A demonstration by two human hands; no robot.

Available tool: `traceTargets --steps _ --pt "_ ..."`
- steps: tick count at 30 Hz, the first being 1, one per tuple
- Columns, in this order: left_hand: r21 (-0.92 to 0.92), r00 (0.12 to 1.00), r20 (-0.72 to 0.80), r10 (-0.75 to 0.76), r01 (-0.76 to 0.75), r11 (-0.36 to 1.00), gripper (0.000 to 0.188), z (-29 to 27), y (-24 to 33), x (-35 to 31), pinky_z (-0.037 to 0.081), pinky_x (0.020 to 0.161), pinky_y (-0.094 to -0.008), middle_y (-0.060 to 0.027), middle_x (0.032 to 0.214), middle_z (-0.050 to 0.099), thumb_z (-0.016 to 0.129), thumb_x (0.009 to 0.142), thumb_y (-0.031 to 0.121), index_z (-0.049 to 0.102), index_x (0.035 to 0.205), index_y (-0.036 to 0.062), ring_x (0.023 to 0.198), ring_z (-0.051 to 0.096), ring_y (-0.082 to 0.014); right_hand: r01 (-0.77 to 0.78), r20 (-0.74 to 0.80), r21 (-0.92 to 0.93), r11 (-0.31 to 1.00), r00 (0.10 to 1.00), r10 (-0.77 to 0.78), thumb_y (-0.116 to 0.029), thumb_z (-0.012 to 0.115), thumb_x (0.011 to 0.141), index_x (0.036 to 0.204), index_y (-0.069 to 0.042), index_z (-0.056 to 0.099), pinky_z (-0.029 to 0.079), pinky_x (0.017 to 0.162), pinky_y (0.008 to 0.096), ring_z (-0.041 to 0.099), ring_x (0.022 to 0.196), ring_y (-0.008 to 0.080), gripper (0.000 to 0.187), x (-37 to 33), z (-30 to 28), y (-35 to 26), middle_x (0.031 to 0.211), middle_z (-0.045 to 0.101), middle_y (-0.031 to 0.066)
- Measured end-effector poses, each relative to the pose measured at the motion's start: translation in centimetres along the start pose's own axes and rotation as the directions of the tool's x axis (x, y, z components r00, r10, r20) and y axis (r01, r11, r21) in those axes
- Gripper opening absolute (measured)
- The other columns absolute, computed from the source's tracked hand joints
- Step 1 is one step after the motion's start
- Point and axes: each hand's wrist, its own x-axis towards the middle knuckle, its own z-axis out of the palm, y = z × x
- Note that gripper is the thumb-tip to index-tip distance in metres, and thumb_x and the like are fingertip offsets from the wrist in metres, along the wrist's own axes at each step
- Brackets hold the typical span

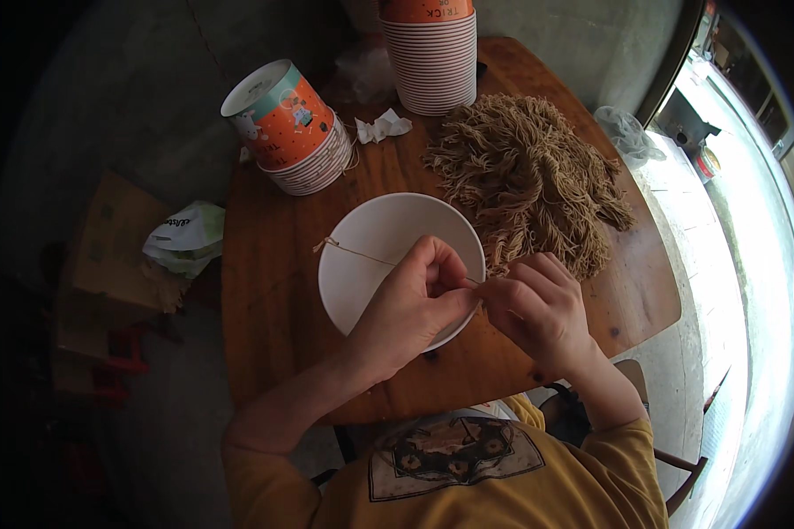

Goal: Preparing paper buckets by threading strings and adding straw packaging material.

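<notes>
View: head camera, looking down on a wooden surface (273, 353) that fills the middle of the frame.
White bucket: at the centre of the frame, its open mouth toward the camera, both hands over its right part.
Tan cord (360, 254): fixed at a small knot at the bucket's (348, 286) left rim, it runs across the mouth and passes behind the left hand (419, 295); a short length shows again between the hands.
Left grip: closed, thumb and fingertips pinched, apparently on the cord by the right rim.
Right grip: the right hand (538, 304) has its fingers curled in, the tips meeting the left ones, apparently pinching the cord too; the exact hold is hidden.
Step in hand: looks like fastening the cord's second end at the right rim; whether a knot is formed cannot be told.
Next move: seems to call for a steady left pinch and a fine pull by the right fingertips, without creasing the rim.
Cord heap (529, 176): upper right of centre, just beside the bucket.
Printed buckets: one nested stack (291, 123) at upper left, a taller stack (430, 66) at top centre.
</notes>
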Motion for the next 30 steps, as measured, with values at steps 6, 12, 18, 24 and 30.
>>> traceTargets --steps 6,12,18,24,30 --pt "-0.002 0.999 -0.026 0.039 -0.039 0.999 0.022 0.4 -0.3 -0.2 0.046 0.076 -0.0228 -0.0014 0.091 0.053 0.063 0.087 0.003 0.045 0.1 0.0037 0.084 0.053 -0.0068 0.171 -0.013 -0.205 0.964 0.984 -0.178 -0.011 0.066 0.069 0.098 -0.007 0.062 0.044 0.061 0.0296 0.054 0.069 0.0175 0.03 0.1 0.0 -0.2 0.075 0.054 0.0015" --pt "0.065 0.988 -0.029 0.149 -0.147 0.987 0.021 0.9 -1.1 -0.2 0.048 0.075 -0.0261 -0.0041 0.093 0.053 0.058 0.087 -0.001 0.042 0.101 0.0033 0.083 0.055 -0.0103 0.138 0.004 -0.174 0.975 0.99 -0.14 -0.012 0.069 0.068 0.092 -0.006 0.062 0.047 0.061 0.0297 0.056 0.065 0.0187 0.027 0.5 0.4 -0.1 0.074 0.056 0.0034" --pt "0.416 0.94 -0.011 0.341 -0.306 0.856 0.023 1.6 -0.8 -0.9 0.049 0.071 -0.033 -0.0103 0.089 0.052 0.058 0.084 -0.005 0.041 0.098 0.0026 0.083 0.058 -0.0208 -0.718 0.523 0.307 0.625 0.676 0.519 -0.012 0.064 0.077 0.088 -0.003 0.062 0.046 0.061 0.0253 0.059 0.062 0.0157 0.014 2.8 -2.2 -1.0 0.074 0.059 0.0059" --pt "0.655 0.821 0.083 0.565 -0.472 0.59 0.026 1.7 -1.3 -0.8 0.05 0.066 -0.0347 -0.0111 0.087 0.052 0.058 0.082 -0.007 0.039 0.097 0.0023 0.077 0.059 -0.0235 -0.87 0.815 0.493 -0.019 0.454 0.36 -0.017 0.06 0.086 0.092 -0.003 0.06 0.046 0.063 0.0226 0.058 0.07 0.0081 0.015 3.0 -2.2 1.5 0.081 0.061 0.0005" --pt "0.434 0.918 0.0 0.397 -0.358 0.827 0.025 1.2 -1.0 -0.7 0.05 0.065 -0.0316 -0.0087 0.085 0.053 0.058 0.085 -0.005 0.038 0.098 0.0029 0.074 0.06 -0.0187 -0.467 0.343 0.526 0.711 0.881 0.326 -0.008 0.063 0.081 0.092 -0.005 0.056 0.048 0.063 0.027 0.06 0.07 0.0148 0.013 0.9 -1.1 0.0 0.078 0.06 0.0052"
